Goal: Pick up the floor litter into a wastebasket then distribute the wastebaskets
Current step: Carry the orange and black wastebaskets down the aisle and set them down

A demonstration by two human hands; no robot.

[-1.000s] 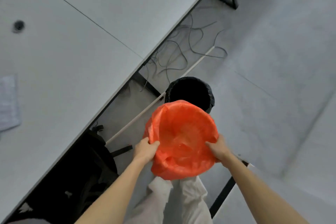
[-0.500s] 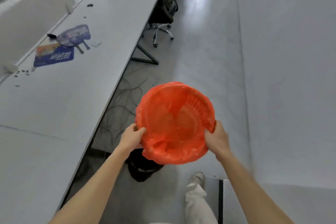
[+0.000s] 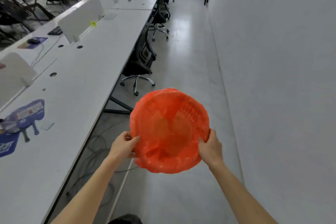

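Wastebasket [image 3: 170, 129] held in mid-air over the aisle floor [image 3: 189, 56], mouth tipped toward the camera, lined with a thin orange bag [image 3: 163, 162] folded over the rim. Probably light: carried out in front on two arms with no visible strain. Looks like a ribbed plastic shell beneath the liner, so likely stiff enough at the rim but flexible lower down. Liner film slack and wrinkled, apt to slide against the plastic; best taken at the rim on opposite sides, pinching bag and rim together. Left hand [image 3: 123, 145] closed on the near-left rim, thumb over the edge; right hand [image 3: 211, 146] closed on the near-right rim likewise. Grip on both sides firm on the wastebasket.

Contents hard to judge: paler patches through the film at the bottom, litter or only folds, cannot tell. Underside and outer wall hidden. Just beside, on the left, a long white surface [image 3: 87, 82] with chairs [image 3: 140, 63] tucked in; cables [image 3: 94, 152] beneath. Dark rounded shape [image 3: 125, 219] cut off at the bottom edge, not identifiable.
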